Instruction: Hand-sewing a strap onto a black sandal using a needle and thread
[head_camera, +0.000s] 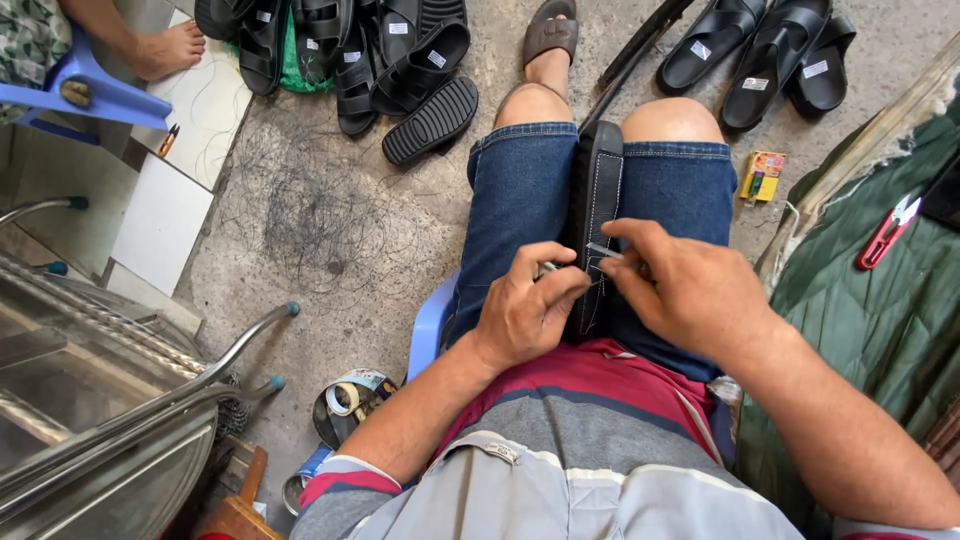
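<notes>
resting lengthwise between the denim-clad knees: one black sandal (598, 190), sole edge up, toe end pointing away from the seated person, heel end at the lap.

left hand (527, 305): curled against the sandal's left edge, fingers bent around a small metal tool that barely shows; its exact kind cannot be told.

right hand (690, 285): thumb and forefinger pinched on a thin pale needle (604, 250) lying across the sandal's edge, with fine thread lines just below it.

packages and labels, by place:
- small yellow and red carton (762, 176), rectangular, flat on the concrete just right of the right knee.
- pile of black sandals (345, 45), top centre-left, several bearing small white rectangular labels on the straps; one lies sole-up showing ribbed tread.
- second group of black sandals (765, 50), top right, each strap with a white rectangular label.
- roll of pale tape (345, 398) inside a round tin, lower left beside the blue stool edge.

other items:
- red-handled thread snips (888, 232) on green cloth (870, 320) at right, well apart from the hands.
- loose tangle of dark thread (310, 215) scattered on the concrete floor left of the legs.
- another person's bare foot (165, 50) by a blue plastic chair, top left.
- steel rack (110, 400) with curved tubing, lower left.
</notes>
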